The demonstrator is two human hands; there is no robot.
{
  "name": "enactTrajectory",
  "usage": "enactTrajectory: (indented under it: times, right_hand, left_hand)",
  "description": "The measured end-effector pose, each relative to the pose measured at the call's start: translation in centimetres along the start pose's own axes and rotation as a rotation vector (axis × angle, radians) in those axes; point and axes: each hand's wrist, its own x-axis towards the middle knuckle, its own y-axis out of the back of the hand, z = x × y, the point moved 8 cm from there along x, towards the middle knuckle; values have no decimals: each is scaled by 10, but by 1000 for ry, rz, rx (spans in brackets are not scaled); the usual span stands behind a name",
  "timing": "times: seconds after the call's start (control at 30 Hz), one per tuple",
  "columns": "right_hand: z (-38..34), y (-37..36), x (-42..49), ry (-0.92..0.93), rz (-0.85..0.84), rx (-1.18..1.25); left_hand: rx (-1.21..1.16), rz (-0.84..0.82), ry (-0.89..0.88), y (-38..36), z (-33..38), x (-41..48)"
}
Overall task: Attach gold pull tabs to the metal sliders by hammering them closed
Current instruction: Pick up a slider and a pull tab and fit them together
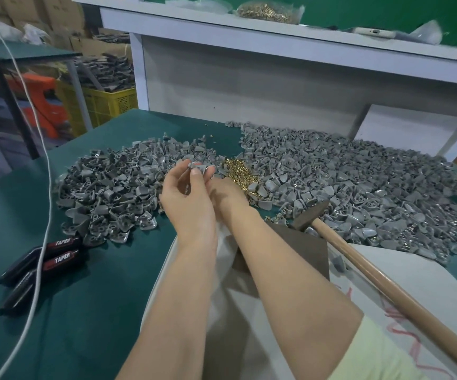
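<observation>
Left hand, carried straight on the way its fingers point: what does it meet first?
Likely the gray slider heap just beyond the left hand; the gold pull tabs lie right of that line. Its height is unclear.

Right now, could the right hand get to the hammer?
Probably yes: the hammer lies uncovered beside that forearm, handle toward the person; the right hand sits half hidden behind the left hand holding a slider.

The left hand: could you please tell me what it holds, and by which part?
The left hand pinches one grey metal slider by its near edge, thumb against fingertips. The right hand, partly hidden behind it, cannot be judged.
</observation>
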Motion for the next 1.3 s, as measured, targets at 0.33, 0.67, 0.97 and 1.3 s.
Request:
enactTrajectory:
  times: [0.33, 0.67, 0.97, 1.3]
  right_hand:
    - [102, 104, -116, -34, 419, 770]
    - [126, 75, -155, 26, 460, 676]
    - [125, 71, -154, -33, 487, 877]
    - [135, 72, -155, -89, 484, 890]
  left_hand:
    - [683, -671, -216, -59, -9, -48]
    - [1365, -918, -383, -71, -40, -80]
    - [1174, -900, -537, -81, -20, -88]
    - [1105, -902, -537, -81, -20, -88]
